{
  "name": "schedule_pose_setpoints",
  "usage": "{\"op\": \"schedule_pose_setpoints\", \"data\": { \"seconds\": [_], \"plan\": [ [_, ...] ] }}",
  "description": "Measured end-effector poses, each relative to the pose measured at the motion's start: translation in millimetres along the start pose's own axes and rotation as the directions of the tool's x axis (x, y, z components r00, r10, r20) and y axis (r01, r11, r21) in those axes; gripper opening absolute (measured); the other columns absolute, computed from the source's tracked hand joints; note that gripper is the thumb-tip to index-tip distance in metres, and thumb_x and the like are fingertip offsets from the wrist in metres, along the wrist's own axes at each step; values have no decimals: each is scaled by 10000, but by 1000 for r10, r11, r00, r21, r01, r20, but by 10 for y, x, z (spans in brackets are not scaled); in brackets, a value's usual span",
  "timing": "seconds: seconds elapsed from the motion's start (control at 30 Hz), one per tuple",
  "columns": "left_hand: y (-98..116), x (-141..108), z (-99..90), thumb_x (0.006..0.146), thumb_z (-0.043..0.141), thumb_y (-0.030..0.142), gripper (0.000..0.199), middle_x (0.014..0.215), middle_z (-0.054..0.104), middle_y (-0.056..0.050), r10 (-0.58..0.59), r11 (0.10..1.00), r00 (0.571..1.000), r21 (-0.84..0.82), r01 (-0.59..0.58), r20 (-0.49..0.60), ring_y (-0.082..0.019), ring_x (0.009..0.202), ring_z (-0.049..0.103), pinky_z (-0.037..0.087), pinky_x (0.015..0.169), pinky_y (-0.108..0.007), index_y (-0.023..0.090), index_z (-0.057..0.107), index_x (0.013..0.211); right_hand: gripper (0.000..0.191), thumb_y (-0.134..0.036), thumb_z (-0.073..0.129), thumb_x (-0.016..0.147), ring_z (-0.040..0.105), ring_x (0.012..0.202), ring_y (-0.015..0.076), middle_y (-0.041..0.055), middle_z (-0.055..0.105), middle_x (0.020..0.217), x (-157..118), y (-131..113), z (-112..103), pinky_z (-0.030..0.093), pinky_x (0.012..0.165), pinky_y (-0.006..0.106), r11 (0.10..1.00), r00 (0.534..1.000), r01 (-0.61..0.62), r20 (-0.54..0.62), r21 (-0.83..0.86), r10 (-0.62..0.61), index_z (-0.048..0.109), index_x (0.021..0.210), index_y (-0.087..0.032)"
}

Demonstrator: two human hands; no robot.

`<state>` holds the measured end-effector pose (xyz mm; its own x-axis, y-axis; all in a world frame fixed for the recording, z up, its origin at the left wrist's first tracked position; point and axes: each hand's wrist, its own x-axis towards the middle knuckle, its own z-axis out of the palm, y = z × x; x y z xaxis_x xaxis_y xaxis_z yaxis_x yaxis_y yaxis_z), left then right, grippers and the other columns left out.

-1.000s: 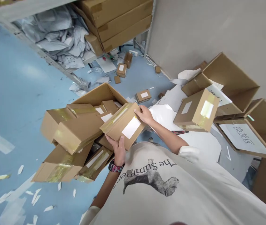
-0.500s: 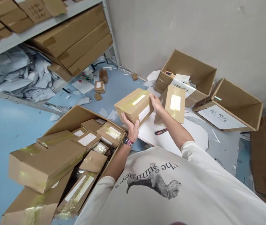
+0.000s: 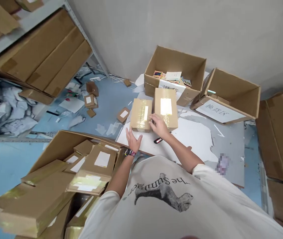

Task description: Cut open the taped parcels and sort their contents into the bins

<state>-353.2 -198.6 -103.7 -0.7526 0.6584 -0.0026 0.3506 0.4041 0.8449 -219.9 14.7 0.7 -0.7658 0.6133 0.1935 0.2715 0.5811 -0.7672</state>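
The parcel (image 3: 137, 114) rests just left of the tall box (image 3: 166, 94), on the counter (image 3: 233, 142). The left hand (image 3: 134, 142) spreads by its near side, grasping nothing; the right hand (image 3: 159, 126) curls at its edge, grip unclear. Setting-down seems in hand; next calls for releasing it squarely beside the tall box.

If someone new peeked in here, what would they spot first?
Probably the heap of boxes rising past the rim of a big carton at lower left. Then the taped parcel in the middle, with the left hand and right hand close by it. Further back stand two open bins with handwritten signs.
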Motion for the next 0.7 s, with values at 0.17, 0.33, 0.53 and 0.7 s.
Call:
{"op": "schedule_pose_setpoints", "data": {
  "seconds": [0.17,0.33,0.53,0.7],
  "plan": [
    [91,474,153,1040,778,497,976,1947,172,-289,-51,999,991,11,50,123,-429,1874,136,283,1486,-636,165,358,1856,535,-367,616,1106,416,1726,396,175,606,1753,-296,384,-570,287,1475,705,937,925,-287,-314,-200,216,711,1615,-232],
    [191,718,287,1042,718,403,965,1949,189,-274,-42,999,989,1,43,144,-406,1875,128,246,1493,-646,178,301,1883,841,-497,634,1107,490,1705,399,199,517,1850,-641,499,-595,424,1410,655,819,799,-571,-269,-60,538,408,1873,-233],
    [520,633,261,1051,727,460,892,2001,145,-237,84,995,996,-48,-84,-5,-447,1881,25,19,1498,-725,203,425,1850,888,-500,613,1132,666,1562,396,134,634,1784,-654,207,-322,567,1292,574,747,722,-665,-244,14,648,293,1933,-290],
    [858,482,314,1115,676,526,821,1933,404,-184,287,954,927,-160,-254,240,-432,1855,215,0,1501,-719,262,457,1860,868,-531,578,1144,629,1610,379,99,577,1842,-650,129,-229,562,1301,561,755,725,-656,-280,-1,629,291,1934,-315]
  ]
}}
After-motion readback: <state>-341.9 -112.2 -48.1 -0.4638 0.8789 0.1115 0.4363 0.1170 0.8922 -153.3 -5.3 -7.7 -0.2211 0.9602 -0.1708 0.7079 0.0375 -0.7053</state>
